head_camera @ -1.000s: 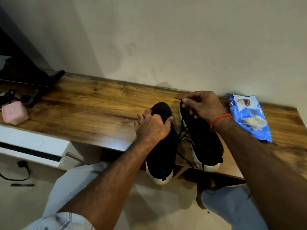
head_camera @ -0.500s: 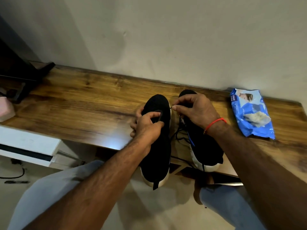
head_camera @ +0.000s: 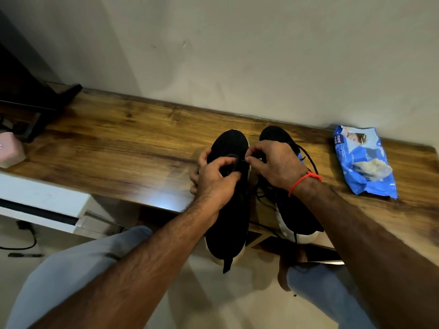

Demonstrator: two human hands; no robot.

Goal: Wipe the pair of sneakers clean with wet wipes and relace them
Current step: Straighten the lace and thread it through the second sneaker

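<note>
Two black sneakers with white soles lie side by side on the wooden table, heels over its front edge. My left hand grips the upper of the left sneaker near the eyelets. My right hand pinches the tip of a black lace against that sneaker's upper. The rest of the lace trails loosely over the right sneaker. A blue wet wipes pack lies to the right, near the wall.
A pink box sits at the table's left end beside a dark stand. White drawer fronts run below the tabletop on the left. The wall stands right behind the table. My knees are under the front edge.
My right hand has come down and left with the lace tip, from above the right sneaker's toe to the left sneaker's upper. My left hand stays on the left sneaker.
</note>
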